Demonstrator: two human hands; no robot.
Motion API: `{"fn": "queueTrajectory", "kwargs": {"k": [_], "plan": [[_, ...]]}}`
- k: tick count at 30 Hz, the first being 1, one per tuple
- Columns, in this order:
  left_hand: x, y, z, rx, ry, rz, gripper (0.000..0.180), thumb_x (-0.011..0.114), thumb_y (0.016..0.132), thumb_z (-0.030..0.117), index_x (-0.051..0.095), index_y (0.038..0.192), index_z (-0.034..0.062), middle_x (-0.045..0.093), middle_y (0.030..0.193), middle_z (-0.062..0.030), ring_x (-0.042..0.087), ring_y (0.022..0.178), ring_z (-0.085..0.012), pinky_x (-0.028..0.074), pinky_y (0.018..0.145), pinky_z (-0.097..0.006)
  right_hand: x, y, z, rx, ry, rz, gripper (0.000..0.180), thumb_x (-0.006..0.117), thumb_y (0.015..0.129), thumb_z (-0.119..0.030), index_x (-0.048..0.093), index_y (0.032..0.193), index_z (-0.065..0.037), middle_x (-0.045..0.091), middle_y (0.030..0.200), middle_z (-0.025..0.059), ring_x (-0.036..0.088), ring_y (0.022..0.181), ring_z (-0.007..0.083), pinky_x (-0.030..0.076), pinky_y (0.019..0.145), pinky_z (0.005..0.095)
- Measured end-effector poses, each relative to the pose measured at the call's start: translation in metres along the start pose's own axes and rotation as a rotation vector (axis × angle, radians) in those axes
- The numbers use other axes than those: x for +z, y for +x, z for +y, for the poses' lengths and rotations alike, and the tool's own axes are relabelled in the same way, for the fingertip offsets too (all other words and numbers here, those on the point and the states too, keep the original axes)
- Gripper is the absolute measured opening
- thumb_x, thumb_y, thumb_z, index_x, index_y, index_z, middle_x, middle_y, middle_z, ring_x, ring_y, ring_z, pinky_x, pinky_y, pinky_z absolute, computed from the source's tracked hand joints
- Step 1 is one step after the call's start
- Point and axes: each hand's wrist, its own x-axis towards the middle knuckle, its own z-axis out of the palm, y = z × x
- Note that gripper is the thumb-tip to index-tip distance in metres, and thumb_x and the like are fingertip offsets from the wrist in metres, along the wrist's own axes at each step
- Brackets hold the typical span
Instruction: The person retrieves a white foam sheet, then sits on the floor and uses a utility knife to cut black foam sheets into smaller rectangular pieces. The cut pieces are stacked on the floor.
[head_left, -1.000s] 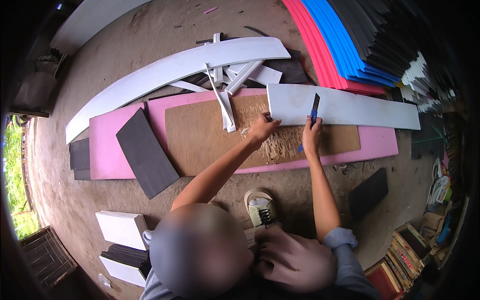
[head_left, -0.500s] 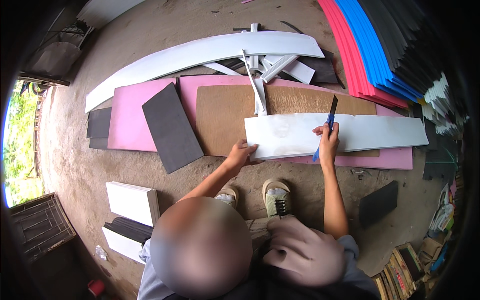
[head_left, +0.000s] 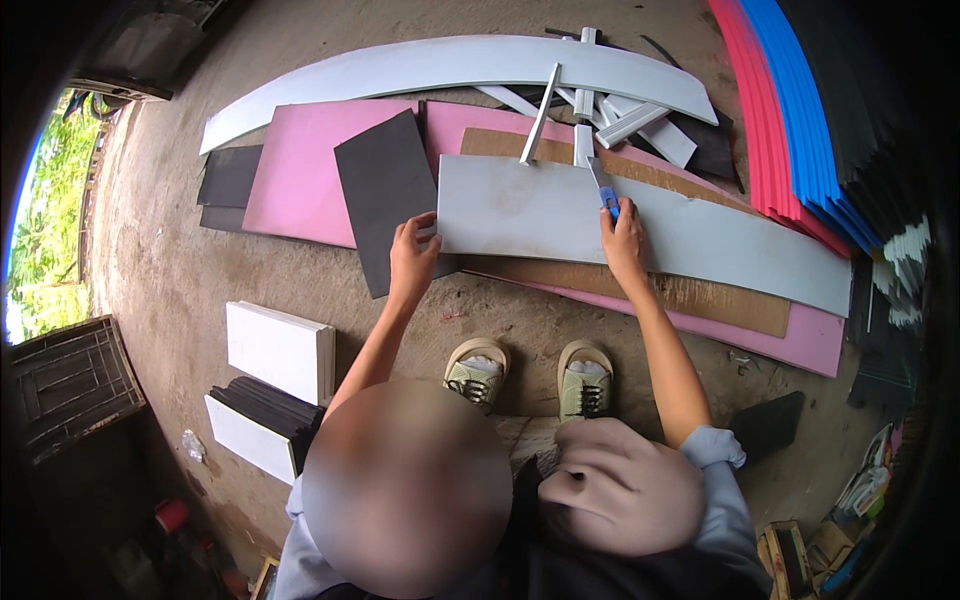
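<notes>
A long white foam sheet (head_left: 530, 205) lies across a brown board (head_left: 725, 290) and a larger pink sheet (head_left: 310, 165). At its left end, the bent fingers of my left hand (head_left: 414, 258) grip the edge. My right hand (head_left: 625, 245) is closed around a blue utility knife (head_left: 608, 198), over the sheet's middle. The knife's long blade points away from me and slightly left, its tip by the sheet's far edge. Just beyond that edge, a thin white strip (head_left: 541, 115) sticks up at a slant. A dark grey panel (head_left: 385, 190) lies left of the sheet.
Beyond the pink sheet lies a long curved white piece (head_left: 450, 62), with white offcuts (head_left: 640, 120) beside it. Tall stacks of red, blue and black sheets (head_left: 800, 110) stand at right. White blocks (head_left: 280, 350) and black pieces (head_left: 265, 405) sit near left. My shoes (head_left: 585, 380) are close.
The white sheet has shifted away from me, showing more brown board on its near side. My right hand has lowered the knife from upright toward the far edge. The whole view has shifted.
</notes>
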Motion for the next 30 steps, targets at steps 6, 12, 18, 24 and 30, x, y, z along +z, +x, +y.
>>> {"fn": "queueTrajectory", "kwargs": {"k": [6,12,18,24,30], "plan": [[-0.027,-0.037,-0.058,-0.219,0.179,0.476,0.067,0.068,0.075,0.027,0.032,0.128,0.0065,0.027,0.124,-0.0232,0.022,0.119,-0.035,0.026,0.098,-0.043,0.006,-0.006,-0.008,-0.178,-0.153,0.024,0.027,0.051,0.086,-0.02,0.042,0.103,-0.001,0.05,0.092,0.0186,0.054,0.081,0.036,0.043,0.067,0.0454],[-0.045,-0.034,-0.065,-0.336,-0.582,0.429,0.065,0.076,0.07,0.021,0.039,0.12,0.0047,0.045,0.114,-0.0145,0.049,0.099,-0.02,0.039,0.082,-0.031,0.002,-0.007,-0.008,-0.169,-0.193,-0.065,0.03,0.051,0.086,-0.022,0.043,0.106,-0.001,0.051,0.098,0.019,0.053,0.088,0.0362,0.042,0.074,0.0455],[-0.074,-0.036,-0.034,-0.217,-0.933,0.561,0.035,0.067,0.08,0.03,0.054,0.102,0.0069,0.059,0.096,-0.0001,0.056,0.086,-0.0103,0.042,0.074,-0.026,-0.011,-0.006,0.006,-0.127,-0.001,-0.125,0.031,0.051,0.088,-0.025,0.045,0.107,-0.001,0.052,0.1,0.0208,0.053,0.09,0.0377,0.042,0.077,0.0437],[-0.113,-0.018,-0.014,0.214,-0.928,0.459,0.034,0.053,0.089,0.033,0.053,0.107,0.0039,0.058,0.099,-0.0028,0.058,0.089,-0.0135,0.05,0.074,-0.025,-0.015,0.008,0.026,-0.021,0.054,-0.069,0.03,0.051,0.088,-0.025,0.046,0.107,-0.002,0.054,0.096,0.0209,0.054,0.089,0.0371,0.042,0.076,0.0425],[-0.067,0.03,0.023,0.197,-0.677,0.323,0.024,0.047,0.093,0.027,0.054,0.102,0.0056,0.056,0.081,0.0018,0.049,0.069,-0.0031,0.04,0.059,-0.018,-0.039,0.019,0.036,0.115,0.06,0.026,0.031,0.05,0.088,-0.023,0.046,0.107,0.001,0.052,0.095,0.0216,0.053,0.09,0.0368,0.041,0.078,0.0428]]}}
